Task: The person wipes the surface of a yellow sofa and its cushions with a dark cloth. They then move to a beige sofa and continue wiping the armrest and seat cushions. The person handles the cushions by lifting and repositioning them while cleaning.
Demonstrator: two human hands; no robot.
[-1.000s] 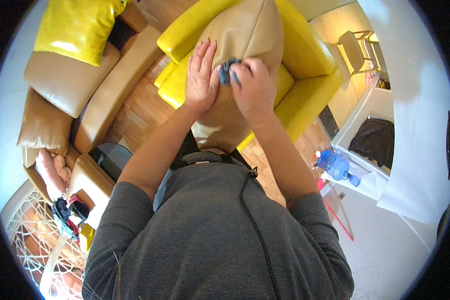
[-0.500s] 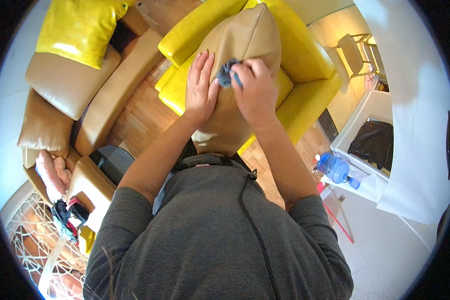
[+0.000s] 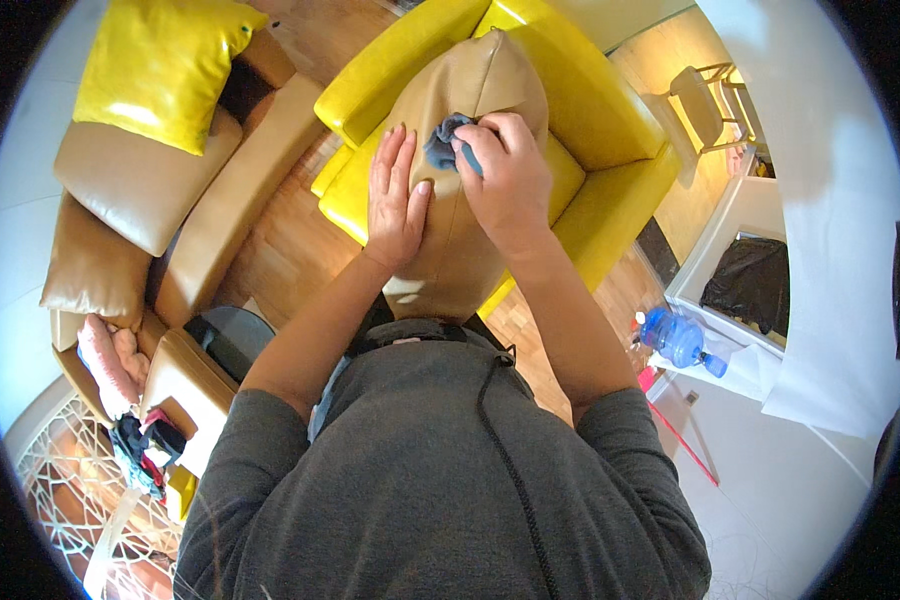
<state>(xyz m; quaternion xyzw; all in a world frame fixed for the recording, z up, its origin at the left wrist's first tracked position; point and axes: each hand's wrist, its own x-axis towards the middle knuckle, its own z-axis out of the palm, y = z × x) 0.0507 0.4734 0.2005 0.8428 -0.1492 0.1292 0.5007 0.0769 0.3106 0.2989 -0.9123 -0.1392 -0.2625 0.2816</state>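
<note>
A tan leather-look cushion stands in front of my body, in front of a yellow armchair. My left hand lies against the cushion's left side, fingers stretched out and holding nothing. In my right hand is a bunched dark grey-blue cloth, pinched between thumb and fingers and pressed to the cushion's surface near its seam. Part of the cloth is hidden under the right fingers. The cushion's lower end is hidden by my body.
On the left is a tan sofa with tan cushions and a yellow cushion. A round dark stool-like piece stands by my left arm. To the right are a blue water bottle, a bin with a black bag and a wooden chair.
The cushion's top has tipped slightly left and toward me. The cloth has shifted a little left, still in my right hand. My left hand stays flat on the cushion, slightly lower.
</note>
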